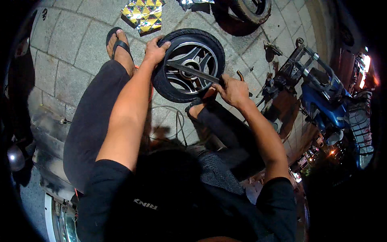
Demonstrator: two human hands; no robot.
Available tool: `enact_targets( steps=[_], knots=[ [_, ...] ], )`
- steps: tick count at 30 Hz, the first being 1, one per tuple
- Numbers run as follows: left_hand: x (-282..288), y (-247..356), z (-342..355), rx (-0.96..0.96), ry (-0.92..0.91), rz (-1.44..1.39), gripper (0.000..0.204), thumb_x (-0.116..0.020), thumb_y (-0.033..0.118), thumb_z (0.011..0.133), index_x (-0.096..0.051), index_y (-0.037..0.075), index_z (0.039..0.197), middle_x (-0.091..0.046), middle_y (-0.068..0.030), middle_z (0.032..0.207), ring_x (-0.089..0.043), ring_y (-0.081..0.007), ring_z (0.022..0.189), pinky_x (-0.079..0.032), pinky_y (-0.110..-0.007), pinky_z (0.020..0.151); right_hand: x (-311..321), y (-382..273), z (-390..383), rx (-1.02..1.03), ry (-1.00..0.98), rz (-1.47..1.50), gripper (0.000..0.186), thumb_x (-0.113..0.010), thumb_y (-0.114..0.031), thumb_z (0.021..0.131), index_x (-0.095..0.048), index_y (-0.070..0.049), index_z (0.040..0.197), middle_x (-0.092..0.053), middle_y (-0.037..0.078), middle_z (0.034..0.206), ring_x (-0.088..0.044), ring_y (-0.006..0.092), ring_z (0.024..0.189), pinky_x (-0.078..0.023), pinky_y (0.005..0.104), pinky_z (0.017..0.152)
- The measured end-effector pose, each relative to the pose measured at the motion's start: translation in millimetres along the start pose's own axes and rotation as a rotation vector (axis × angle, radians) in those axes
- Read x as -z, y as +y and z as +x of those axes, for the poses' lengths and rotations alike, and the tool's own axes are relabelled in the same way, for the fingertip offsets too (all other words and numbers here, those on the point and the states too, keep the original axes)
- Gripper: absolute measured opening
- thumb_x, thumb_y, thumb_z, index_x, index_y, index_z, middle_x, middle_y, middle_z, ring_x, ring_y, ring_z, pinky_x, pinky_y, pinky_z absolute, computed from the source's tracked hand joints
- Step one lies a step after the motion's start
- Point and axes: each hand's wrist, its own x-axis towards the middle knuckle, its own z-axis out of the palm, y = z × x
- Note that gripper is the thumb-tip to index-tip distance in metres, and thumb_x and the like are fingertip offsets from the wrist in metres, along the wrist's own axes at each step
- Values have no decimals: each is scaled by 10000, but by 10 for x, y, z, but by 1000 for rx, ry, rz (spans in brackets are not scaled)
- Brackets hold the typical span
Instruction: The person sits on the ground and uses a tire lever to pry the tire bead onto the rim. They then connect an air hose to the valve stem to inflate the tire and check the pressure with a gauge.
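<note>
A scooter-type wheel [218, 48], a black tire on a dark rim with silver-edged spokes, stands tilted between my feet. My left hand [156, 50] is closed over the tire's upper left edge, thumb on the sidewall. In my right hand [234, 90], at the wheel's right side, is a long flat metal bar [197, 73]. It lies across the spokes just by the hub, its far end near the left inner rim. The fingers wrap its near end and hide it. A small orange-and-dark piece [240, 75] shows just above that hand; I cannot tell what it belongs to.
Grey paving slabs [64, 36] form the ground. Shiny yellow-and-silver packaging [143, 15] and another tire [254, 15] lie beyond the wheel. At the right stands a partly dismantled blue motorbike [322, 103]. A thin cable [179, 121] loops near me; my sandalled left foot [119, 46] is beside the wheel.
</note>
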Motion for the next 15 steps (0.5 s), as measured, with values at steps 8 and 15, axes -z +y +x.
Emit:
enact_targets(
  steps=[8, 15],
  knots=[
    [1, -108, -32, 55, 29, -16, 673, -822, 410, 852, -661, 41, 1390, -623, -293, 1377, -631, -417, 1255, -472, -460, 1120, -403, 254, 270, 88, 127, 121, 482, -663, -535, 971, -580, -61, 992, -719, 216, 862, -700, 470, 825, -533, 570, 718],
    [160, 274, -134, 52, -60, -66, 646, -826, 327, 876, -640, -21, 1387, -691, -262, 1313, -673, -346, 1212, -498, -414, 1082, -819, 492, 496, 141, 139, 277, 468, -698, -532, 945, -631, -74, 1018, -716, 187, 867, -705, 439, 857, -534, 542, 723]
  ],
)
